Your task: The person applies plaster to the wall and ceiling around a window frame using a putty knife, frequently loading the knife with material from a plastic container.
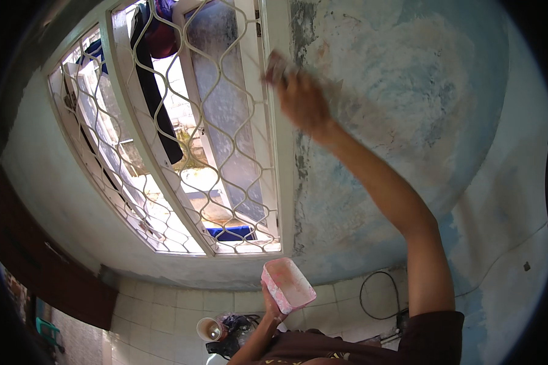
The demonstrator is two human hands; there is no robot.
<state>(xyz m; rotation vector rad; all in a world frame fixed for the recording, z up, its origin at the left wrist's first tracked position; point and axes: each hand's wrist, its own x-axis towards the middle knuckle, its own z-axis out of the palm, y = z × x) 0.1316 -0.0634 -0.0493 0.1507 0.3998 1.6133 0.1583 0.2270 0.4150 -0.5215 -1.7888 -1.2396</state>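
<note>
My left hand [271, 309] is closed around the side of a rectangular, pink-and-white smeared plastic tub [295, 287], low in front of my body. The tub's open top faces up and its inside looks pale and paint-stained. High up, my right hand [304, 102] is raised to the white window frame [278, 152], where it meets the wall. Its fingers are closed on what looks like a paintbrush [277, 67], reddish brown and smeared by motion. Whether the brush touches the frame I cannot tell. The wall [396, 97] beside it is patchy blue, white and grey.
Wavy metal bars [219, 121] cover the window, with open panes behind them. On the tiled floor [164, 316] stand a round bucket [210, 330] and dark plastic bags [225, 347]. A black cable [362, 298] loops by the wall. A dark brown door [55, 255] is at left.
</note>
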